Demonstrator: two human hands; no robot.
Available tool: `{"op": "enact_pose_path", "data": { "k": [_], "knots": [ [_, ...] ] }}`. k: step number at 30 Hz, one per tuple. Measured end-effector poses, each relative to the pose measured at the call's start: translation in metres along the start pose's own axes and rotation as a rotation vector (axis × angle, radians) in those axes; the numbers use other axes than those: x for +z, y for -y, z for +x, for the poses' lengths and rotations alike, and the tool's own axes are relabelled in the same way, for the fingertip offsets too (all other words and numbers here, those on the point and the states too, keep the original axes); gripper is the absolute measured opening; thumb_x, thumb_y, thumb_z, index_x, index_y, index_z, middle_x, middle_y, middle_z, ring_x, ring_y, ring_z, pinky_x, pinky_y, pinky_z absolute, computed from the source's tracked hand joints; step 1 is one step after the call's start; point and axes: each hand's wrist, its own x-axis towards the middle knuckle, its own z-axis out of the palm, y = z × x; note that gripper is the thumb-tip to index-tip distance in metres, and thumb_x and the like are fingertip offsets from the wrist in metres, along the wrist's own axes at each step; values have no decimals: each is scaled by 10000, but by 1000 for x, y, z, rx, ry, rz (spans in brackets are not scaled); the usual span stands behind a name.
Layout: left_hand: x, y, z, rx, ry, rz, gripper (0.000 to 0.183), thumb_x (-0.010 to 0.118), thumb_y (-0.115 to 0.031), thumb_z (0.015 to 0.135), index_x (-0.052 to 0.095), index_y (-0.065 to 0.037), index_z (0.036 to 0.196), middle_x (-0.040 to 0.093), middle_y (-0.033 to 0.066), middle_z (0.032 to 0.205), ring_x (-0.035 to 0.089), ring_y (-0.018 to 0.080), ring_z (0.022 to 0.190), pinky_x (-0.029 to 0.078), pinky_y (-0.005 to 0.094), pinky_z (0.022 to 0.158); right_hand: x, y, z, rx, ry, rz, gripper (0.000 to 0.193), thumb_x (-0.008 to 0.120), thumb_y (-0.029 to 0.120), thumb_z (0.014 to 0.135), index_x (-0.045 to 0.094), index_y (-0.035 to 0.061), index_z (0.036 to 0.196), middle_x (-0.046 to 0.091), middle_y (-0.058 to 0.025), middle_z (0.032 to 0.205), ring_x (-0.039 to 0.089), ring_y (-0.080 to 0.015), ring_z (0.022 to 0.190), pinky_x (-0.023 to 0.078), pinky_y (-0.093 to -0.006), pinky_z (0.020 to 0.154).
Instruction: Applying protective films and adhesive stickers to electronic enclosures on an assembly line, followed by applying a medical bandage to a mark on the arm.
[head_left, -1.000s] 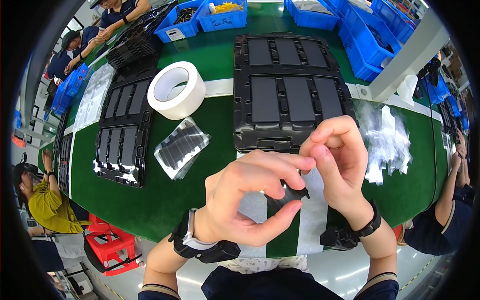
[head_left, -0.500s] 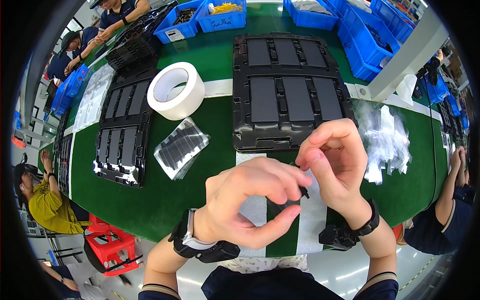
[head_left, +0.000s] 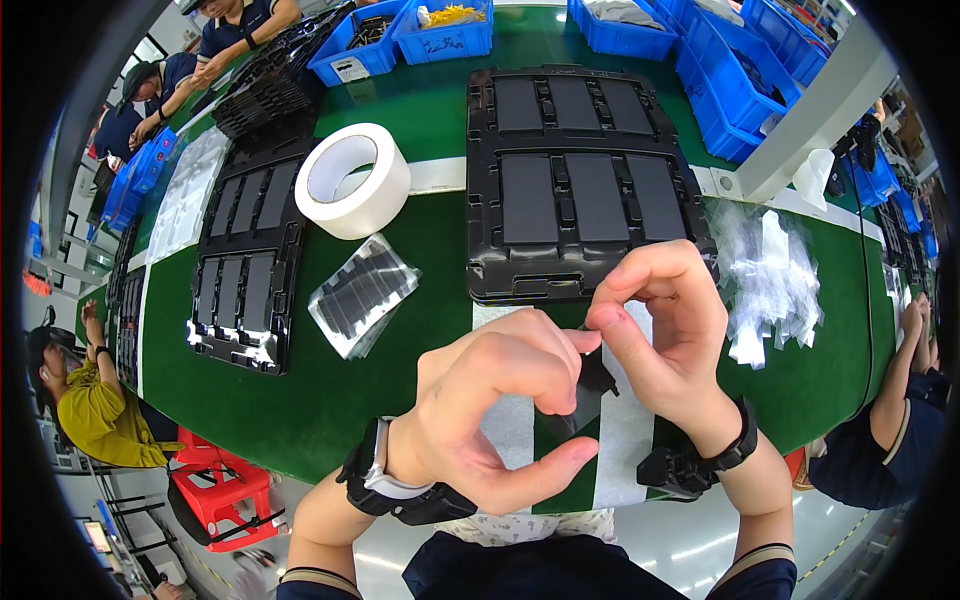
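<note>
At three o'clock from the left hand (head_left: 490,405), curling with thumb apart, the dark piece (head_left: 598,377) is sitting; the right hand (head_left: 668,338) is nearly pinching. Neither grip is showing clearly. Probably light, fragile, it's wanting edge holds.

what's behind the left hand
Part of a small dark piece shows past the left hand, with a pale strip and green tabletop beyond. The fingers cover the rest of the piece, so its full shape cannot be seen.

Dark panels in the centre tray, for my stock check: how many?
6 panels: three in the far row of the tray, three in its near row; more may lie hidden.
</note>
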Motion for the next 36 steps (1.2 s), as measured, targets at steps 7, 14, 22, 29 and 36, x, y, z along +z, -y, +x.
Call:
{"op": "enact_pose_path", "data": {
  "k": [7,14,22,29,36],
  "knots": [
    [-9,-1,2,-4,175,101,432,688,3,614,385,-58,915,466,61,747,501,166,663,475,405,846,0,0,0,-8,-9,-3,226,664,-13,750,542,17,937,580,-29,751,566,-66,620,436,-193,543],
    [0,1,0,-39,-21,-62,327,686,16,588,488,-28,844,502,43,696,522,167,630,509,370,736,0,0,0,8,3,14,221,667,-15,742,548,12,927,570,-30,774,574,-72,633,437,-194,542],
    [-5,1,0,-107,18,-205,417,687,25,584,454,-26,926,475,32,744,497,129,680,482,358,805,-1,1,0,10,24,23,215,673,-9,739,554,11,917,576,-31,772,572,-72,629,436,-196,535],
    [-9,-6,3,-222,137,-198,452,663,-24,614,349,-88,932,422,33,736,468,138,658,462,368,846,-1,1,2,-8,56,-12,181,673,-2,741,567,7,887,582,-36,756,563,-75,609,437,-201,533],
    [-12,-3,6,-271,13,-237,440,660,-50,633,339,-102,930,417,16,723,470,129,657,470,361,859,-3,3,-1,114,35,39,145,646,-6,759,568,5,880,582,-40,747,551,-77,601,432,-209,538]
  ]
}}
